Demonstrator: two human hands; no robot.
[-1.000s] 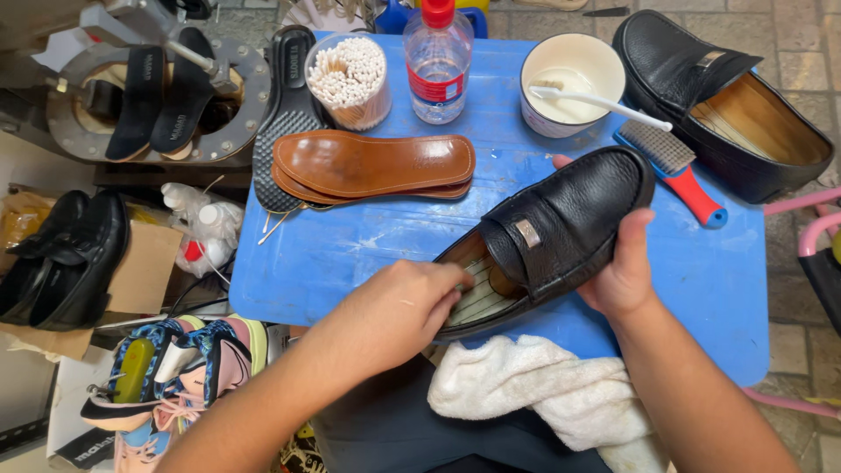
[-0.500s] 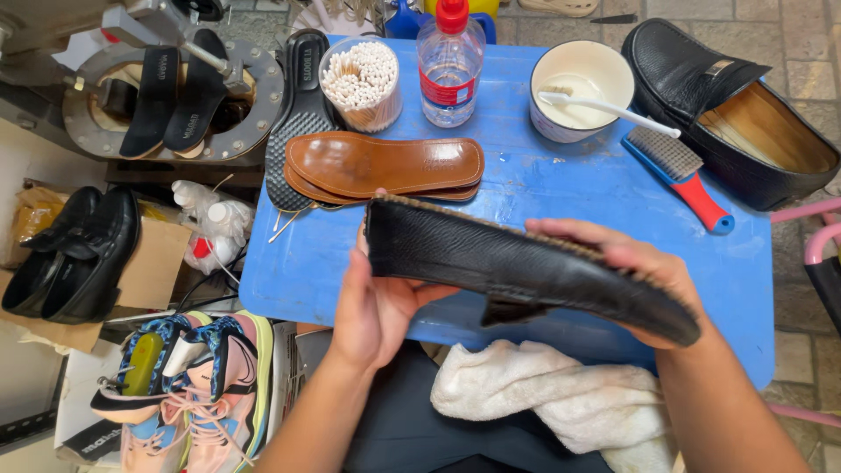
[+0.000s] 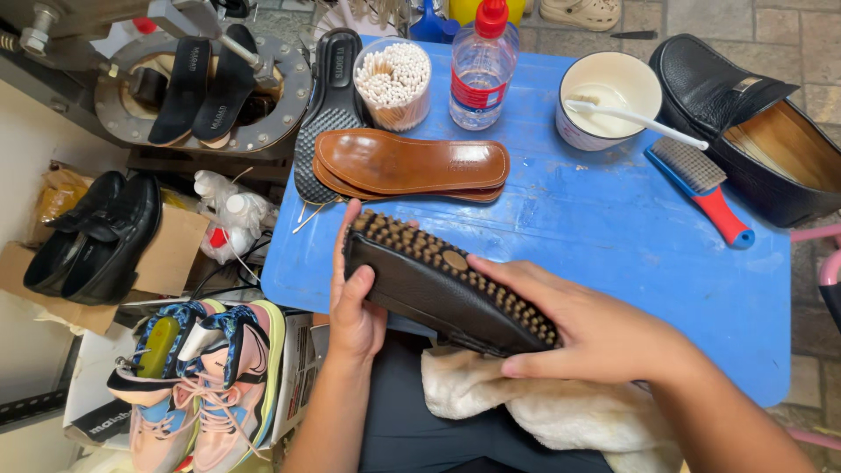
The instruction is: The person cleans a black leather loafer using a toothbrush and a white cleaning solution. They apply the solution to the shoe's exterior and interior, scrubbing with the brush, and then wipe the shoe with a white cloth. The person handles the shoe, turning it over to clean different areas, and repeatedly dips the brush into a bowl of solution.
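I hold a black leather loafer (image 3: 420, 280) turned over, its studded rubber sole facing up. My left hand (image 3: 355, 293) grips the heel end, thumb against the side. Toward the toe, my right hand (image 3: 596, 328) lies over the sole and wraps the far part of the shoe. The loafer hovers above the near edge of the blue table (image 3: 613, 228). A white towel (image 3: 526, 407) lies on my lap just beneath it.
On the table stand brown leather insoles (image 3: 412, 165), a jar of cotton swabs (image 3: 394, 83), a water bottle (image 3: 480, 66), a bowl with a toothbrush (image 3: 609, 96) and a red-handled brush (image 3: 701, 188). The matching loafer (image 3: 753, 123) sits far right. More shoes (image 3: 92, 236) and sneakers (image 3: 201, 377) lie left.
The loafer went from upright, my left hand inside it, to fully turned over with the sole up. My right hand shifted onto the sole near the toe.
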